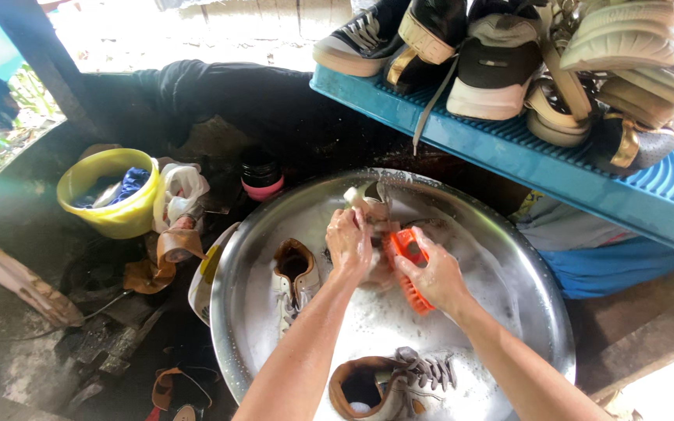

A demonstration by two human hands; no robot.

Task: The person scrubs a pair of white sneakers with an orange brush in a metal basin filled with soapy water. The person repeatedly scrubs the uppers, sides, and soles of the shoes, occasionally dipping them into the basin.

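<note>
Left hand [349,243] grips an upended shoe [370,204]; right hand [435,274], just beside it, clasps an orange brush [409,257] against its side.

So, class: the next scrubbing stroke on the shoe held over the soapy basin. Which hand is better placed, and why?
Right. The right hand already grips the orange brush against the shoe, while the left hand is occupied steadying that shoe above the suds in the metal basin.

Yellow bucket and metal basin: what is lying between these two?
In the head view, a white plastic bag and a crumpled brown piece lie between the yellow bucket and the metal basin.
</note>
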